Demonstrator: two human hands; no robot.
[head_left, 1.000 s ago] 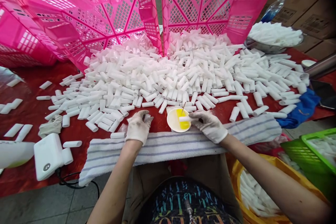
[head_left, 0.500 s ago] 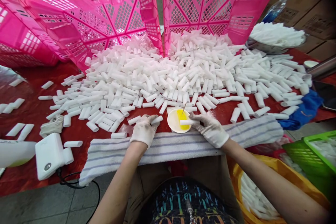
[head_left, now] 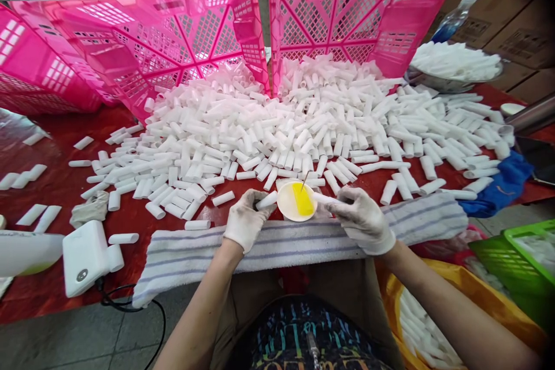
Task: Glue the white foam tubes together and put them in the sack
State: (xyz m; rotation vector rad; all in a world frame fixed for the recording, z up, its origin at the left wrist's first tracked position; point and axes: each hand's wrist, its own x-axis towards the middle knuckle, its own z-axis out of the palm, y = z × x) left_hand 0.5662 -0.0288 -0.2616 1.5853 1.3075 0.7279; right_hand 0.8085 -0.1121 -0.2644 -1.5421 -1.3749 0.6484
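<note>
My left hand (head_left: 247,217), in a white glove with greyed fingertips, pinches a short white plastic tube (head_left: 266,201) just left of a small round white dish (head_left: 284,199). In the dish lies a bright yellow patch (head_left: 302,199) with a thin stick standing up from it. On the other side, my gloved right hand (head_left: 363,218) grips a second white tube (head_left: 325,199), whose tip reaches the dish's right edge. Both wrists are over a striped towel (head_left: 299,243) along the table edge. Beyond the dish spreads a large heap of similar tubes (head_left: 260,127).
Pink crates (head_left: 325,11) stand tipped behind the heap. At left are a white power bank (head_left: 84,260) with a cable and a crumpled glove (head_left: 89,210). A heaped metal bowl (head_left: 451,84) is at back right. Below right are a yellow sack (head_left: 472,289) and green basket (head_left: 498,260).
My right hand has drawn its tube rightwards, off the yellow patch to the dish's edge. My left hand has moved right with its tube, closer to the dish.
</note>
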